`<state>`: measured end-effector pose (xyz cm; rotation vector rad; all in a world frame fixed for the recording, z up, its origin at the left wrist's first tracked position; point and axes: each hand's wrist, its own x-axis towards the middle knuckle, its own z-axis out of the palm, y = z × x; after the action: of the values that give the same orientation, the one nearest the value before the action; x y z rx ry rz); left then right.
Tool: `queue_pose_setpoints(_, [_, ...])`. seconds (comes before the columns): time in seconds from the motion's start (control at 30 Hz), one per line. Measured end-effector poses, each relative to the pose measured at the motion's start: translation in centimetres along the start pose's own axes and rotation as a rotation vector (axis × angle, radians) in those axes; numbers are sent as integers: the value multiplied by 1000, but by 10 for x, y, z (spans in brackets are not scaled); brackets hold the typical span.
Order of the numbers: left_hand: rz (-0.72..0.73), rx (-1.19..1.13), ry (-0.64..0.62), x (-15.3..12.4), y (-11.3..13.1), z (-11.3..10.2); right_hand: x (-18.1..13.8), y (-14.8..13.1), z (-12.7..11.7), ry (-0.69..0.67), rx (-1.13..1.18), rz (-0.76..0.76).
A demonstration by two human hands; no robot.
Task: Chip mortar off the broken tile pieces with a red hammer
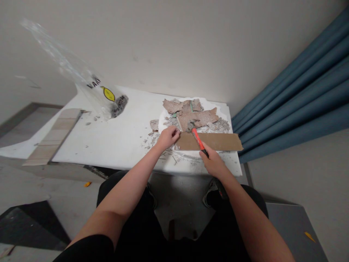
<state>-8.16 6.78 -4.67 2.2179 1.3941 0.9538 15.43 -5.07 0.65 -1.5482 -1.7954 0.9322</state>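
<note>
My right hand (213, 160) is wrapped round the black grip of a hammer (196, 136) with a red handle. The hammer's head rests or hovers over torn brown board pieces (191, 118) lying on grey rubble. Below them stretches a flat brown strip (212, 141), probably cardboard, crossed by the hammer handle. At the strip's left end my left hand (168, 138) has its fingers pinched together; what is between them is too small to make out. Grey crumbs (148, 145) and several thin nail-like bits (174, 158) are scattered around this hand.
A white-covered table (114, 138) stands against the wall. On its left are a clear plastic bag (95, 92) with dark contents and a wood-patterned plank (54, 134). Blue curtains (294, 80) hang at the right. Black sheet material (32, 225) lies on the floor.
</note>
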Motion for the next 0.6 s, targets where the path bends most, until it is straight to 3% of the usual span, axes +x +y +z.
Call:
queue_pose_setpoints(0.3, [-24,-3,31,-5,-1,8,0,0,0,16,-17,-2])
queue_pose_setpoints(0.6, [-26,2,39,-10,0,13,-15,-42,-3,-20,-28,-68])
